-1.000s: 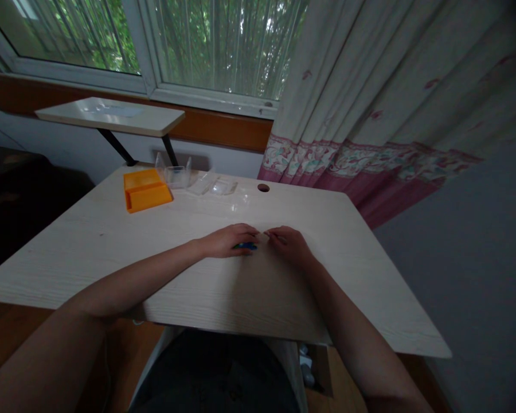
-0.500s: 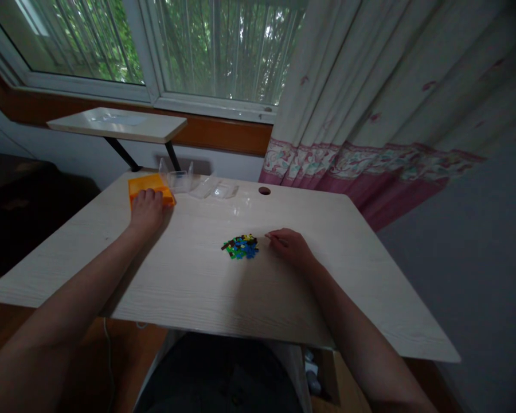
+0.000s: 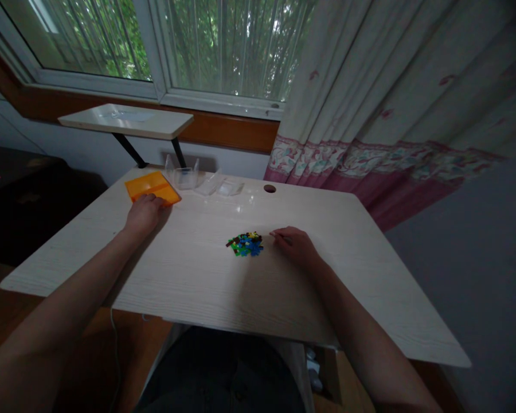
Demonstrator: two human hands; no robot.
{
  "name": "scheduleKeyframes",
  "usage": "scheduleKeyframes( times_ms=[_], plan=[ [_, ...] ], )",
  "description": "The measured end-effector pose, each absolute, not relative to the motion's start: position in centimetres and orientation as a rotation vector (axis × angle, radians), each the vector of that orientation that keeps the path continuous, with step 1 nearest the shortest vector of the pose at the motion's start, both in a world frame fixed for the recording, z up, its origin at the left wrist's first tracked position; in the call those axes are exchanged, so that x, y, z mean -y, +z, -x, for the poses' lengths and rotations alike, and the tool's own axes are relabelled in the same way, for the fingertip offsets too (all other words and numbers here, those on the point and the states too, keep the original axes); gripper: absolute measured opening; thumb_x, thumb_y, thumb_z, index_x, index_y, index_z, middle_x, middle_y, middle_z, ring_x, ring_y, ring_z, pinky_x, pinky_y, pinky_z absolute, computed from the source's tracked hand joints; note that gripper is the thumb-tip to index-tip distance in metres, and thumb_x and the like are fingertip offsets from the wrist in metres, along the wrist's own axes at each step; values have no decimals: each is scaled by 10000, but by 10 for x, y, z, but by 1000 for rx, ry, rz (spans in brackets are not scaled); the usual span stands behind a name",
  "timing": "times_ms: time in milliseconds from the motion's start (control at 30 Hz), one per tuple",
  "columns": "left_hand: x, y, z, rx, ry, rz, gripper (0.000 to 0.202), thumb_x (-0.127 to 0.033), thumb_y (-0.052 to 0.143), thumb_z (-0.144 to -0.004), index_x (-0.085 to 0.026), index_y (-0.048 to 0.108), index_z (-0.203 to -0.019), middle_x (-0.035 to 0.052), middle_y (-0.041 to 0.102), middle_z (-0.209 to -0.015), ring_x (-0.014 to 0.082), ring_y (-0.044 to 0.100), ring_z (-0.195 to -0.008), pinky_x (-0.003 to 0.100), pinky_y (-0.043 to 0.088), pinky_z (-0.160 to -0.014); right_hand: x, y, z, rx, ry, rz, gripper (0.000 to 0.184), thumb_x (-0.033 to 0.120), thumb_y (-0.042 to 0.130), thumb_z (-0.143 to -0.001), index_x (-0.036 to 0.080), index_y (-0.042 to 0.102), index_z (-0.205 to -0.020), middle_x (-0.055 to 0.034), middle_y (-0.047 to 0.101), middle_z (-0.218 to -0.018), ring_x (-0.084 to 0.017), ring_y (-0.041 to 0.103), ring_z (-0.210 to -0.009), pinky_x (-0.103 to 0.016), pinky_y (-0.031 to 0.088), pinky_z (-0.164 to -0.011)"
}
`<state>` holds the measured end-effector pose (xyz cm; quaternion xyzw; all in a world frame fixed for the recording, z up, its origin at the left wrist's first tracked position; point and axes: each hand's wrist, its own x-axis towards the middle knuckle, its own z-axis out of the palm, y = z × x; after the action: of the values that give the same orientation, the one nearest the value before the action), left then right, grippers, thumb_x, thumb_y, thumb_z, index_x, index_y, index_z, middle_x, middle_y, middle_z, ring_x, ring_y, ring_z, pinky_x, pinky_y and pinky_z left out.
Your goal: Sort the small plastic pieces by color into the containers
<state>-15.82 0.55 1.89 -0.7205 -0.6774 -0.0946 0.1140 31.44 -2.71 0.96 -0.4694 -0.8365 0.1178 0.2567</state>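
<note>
My left hand (image 3: 144,213) is at the near edge of a translucent orange plastic box (image 3: 148,182), its fingers curled over that edge. The box lies on the back left of the table, and the hand hides part of its front. My right hand (image 3: 296,245) rests on the table just right of a small pile of building blocks (image 3: 246,245). Blue, green, yellow and dark brown pieces make up the pile. The right fingers are curled with thumb and forefinger pinched; anything between them is too small to make out.
Clear plastic boxes (image 3: 186,179) stand right of the orange box at the table's back edge. A raised shelf (image 3: 129,119) on black legs overhangs the back left. The pale wooden table (image 3: 189,269) has a round cable hole (image 3: 269,189) near the curtain (image 3: 327,115).
The orange box has turned a little, and my left hand has slid from over it to its near edge. My right hand stays by the pile. The view has shifted slightly.
</note>
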Motion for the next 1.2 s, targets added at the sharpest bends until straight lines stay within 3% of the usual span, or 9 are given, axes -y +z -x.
scheduleKeyframes(
  times_ms=[133, 267, 367, 500, 600, 867, 1033, 1200],
  plan=[
    [12, 40, 157, 1996, -422, 2033, 315, -283, 461, -939, -113, 690, -1074, 116, 652, -966, 264, 595, -929, 387, 488, -872, 27, 10, -314, 2283, 340, 1280, 270, 322, 496, -953, 214, 744, -947, -54, 744, -850, -204, 654, -812, -329, 496, -789],
    [32, 77, 144, 1920, -526, 1938, 337, -318, 437, -965, -137, 683, -1105, 129, 647, -1029, 276, 596, -941, 389, 488, -827, 26, 10, -314, 2291, 354, 1282, 285, 337, 488, -962, 213, 735, -894, -52, 730, -819, -195, 640, -794, -317, 481, -782],
    [46, 104, 115, 1687, -623, 1996, 325, -356, 438, -986, -188, 689, -1105, 111, 647, -975, 265, 599, -931, 374, 480, -794, 26, 10, -313, 2283, 352, 1288, 287, 342, 490, -962, 224, 735, -870, -47, 727, -817, -192, 632, -783, -311, 472, -772],
    [53, 119, 65, 1415, -573, 2186, 325, -335, 425, -990, -178, 703, -1051, 103, 649, -907, 247, 593, -839, 359, 477, -713, 27, 10, -313, 2281, 364, 1300, 275, 331, 494, -959, 230, 741, -895, -47, 730, -837, -193, 629, -787, -308, 464, -763],
    [49, 110, 37, 1306, -578, 2290, 331, -286, 404, -997, -155, 708, -993, 106, 643, -875, 231, 584, -817, 338, 466, -697, 28, 11, -312, 2289, 362, 1324, 275, 319, 493, -960, 224, 745, -905, -52, 730, -847, -189, 623, -782, -302, 455, -754],
    [37, 82, -24, 924, -457, 2613, 254, -169, 463, -976, -155, 674, -1117, 96, 628, -933, 234, 566, -932, 334, 456, -793, 27, 10, -310, 2264, 362, 1366, 254, 311, 517, -943, 218, 753, -951, -54, 726, -840, -184, 617, -782, -288, 437, -732],
    [1, 69, -72, 807, -330, 2757, 232, -214, 497, -978, -164, 693, -1091, 88, 628, -934, 233, 555, -924, 323, 435, -764, 22, 5, -314, 2030, 176, 1492, 317, 344, 483, -962, 197, 756, -897, -60, 740, -810, -202, 603, -783, -312, 423, -776],
    [-38, 37, -99, 779, -322, 2879, 250, -235, 495, -975, -163, 726, -1040, 99, 642, -908, 224, 578, -896, 314, 435, -752, 18, 0, -318, 1880, 73, 1648, 416, 367, 367, -1015, 193, 744, -996, -68, 760, -963, -196, 595, -829, -322, 390, -825]
  ],
)
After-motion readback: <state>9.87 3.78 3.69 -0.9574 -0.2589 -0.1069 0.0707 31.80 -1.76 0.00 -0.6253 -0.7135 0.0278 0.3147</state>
